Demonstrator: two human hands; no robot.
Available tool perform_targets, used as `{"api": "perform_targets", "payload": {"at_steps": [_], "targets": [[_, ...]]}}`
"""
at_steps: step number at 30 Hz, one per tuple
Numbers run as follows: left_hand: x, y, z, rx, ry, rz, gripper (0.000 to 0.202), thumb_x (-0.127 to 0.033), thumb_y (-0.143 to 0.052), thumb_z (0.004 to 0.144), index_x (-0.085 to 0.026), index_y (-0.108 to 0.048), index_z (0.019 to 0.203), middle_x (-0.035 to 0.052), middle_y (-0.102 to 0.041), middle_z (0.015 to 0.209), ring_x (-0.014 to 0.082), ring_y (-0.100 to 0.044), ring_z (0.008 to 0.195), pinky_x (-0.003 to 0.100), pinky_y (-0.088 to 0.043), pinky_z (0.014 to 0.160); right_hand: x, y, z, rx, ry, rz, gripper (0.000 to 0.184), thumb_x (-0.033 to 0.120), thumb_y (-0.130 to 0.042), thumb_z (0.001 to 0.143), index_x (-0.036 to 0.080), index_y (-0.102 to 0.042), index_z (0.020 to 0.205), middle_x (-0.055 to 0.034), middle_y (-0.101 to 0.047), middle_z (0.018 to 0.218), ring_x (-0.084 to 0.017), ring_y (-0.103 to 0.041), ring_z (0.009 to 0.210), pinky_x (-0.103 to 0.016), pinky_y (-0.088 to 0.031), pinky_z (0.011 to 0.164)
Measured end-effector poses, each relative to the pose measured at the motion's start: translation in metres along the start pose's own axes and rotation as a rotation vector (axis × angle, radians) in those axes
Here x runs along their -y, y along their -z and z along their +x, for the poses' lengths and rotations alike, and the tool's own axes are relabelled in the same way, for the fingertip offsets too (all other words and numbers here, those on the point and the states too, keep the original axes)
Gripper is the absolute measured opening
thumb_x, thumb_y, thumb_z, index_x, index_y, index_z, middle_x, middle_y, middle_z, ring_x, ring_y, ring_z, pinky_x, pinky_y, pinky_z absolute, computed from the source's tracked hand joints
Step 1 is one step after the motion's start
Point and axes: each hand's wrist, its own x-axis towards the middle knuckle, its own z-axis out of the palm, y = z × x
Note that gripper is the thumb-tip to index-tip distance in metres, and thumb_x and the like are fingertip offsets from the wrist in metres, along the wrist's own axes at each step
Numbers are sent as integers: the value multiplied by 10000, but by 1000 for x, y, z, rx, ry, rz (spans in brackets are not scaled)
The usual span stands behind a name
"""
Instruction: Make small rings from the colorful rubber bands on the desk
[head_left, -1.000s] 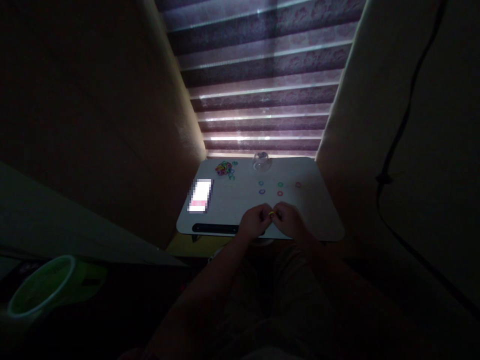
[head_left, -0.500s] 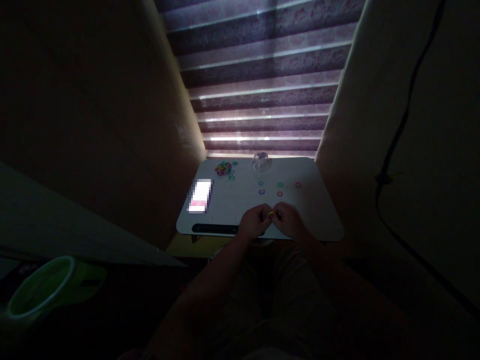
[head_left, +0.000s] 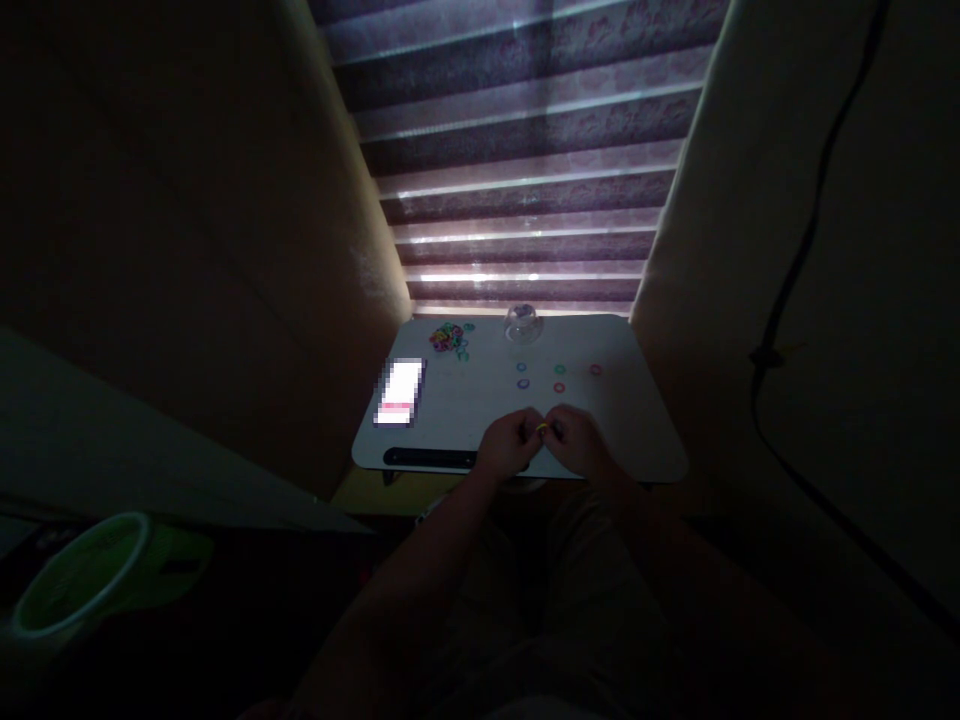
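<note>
Over the front of a small white table [head_left: 630, 430], my left hand [head_left: 512, 440] and my right hand [head_left: 574, 438] meet fingertip to fingertip. Both are closed, pinching a small yellow ring [head_left: 541, 428] that looks like a hair tie between them. Just beyond my hands lie several separate rings: a blue one [head_left: 522, 367], a purple one [head_left: 523, 384], a green one [head_left: 560, 370], a red one [head_left: 559, 388] and another red one [head_left: 596, 370]. A heap of many-coloured rings [head_left: 447, 338] sits at the back left of the table.
A clear round jar [head_left: 523, 324] stands at the table's back edge, before the pleated blind [head_left: 525, 200]. On the left lies a phone [head_left: 400, 392] with a bright, blurred screen. A black slot [head_left: 429, 458] runs along the front edge. A green basket [head_left: 82, 575] is at lower left.
Hardly anything differs. Both hands keep their place around the yellow ring, and the rings on the table lie where they were.
</note>
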Motion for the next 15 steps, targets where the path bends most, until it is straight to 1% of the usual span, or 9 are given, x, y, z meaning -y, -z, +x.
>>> {"api": "perform_targets", "payload": {"at_steps": [7,11,15], "targets": [[2,0,0,-7,-41,-11,178,-341,-610,835,-165,-633,829,-14,-621,691,103,-499,597,217,-347,571,-1,0,0,-6,11,0,111,207,-562,765,202,-518,664,-1,-518,646,-148,-463,621,-272,-303,587],[1,0,0,-11,-37,-15,196,-357,-611,837,-165,-635,807,-12,-616,673,103,-491,580,219,-347,561,1,1,0,-9,12,-5,125,203,-558,763,203,-506,650,0,-516,643,-143,-453,608,-270,-295,579],[0,1,0,-1,-22,-22,171,-336,-624,827,-166,-642,819,-14,-624,675,100,-492,575,214,-361,568,2,2,0,-8,7,-3,122,204,-555,766,205,-504,655,1,-518,640,-142,-453,605,-268,-296,576]]}}
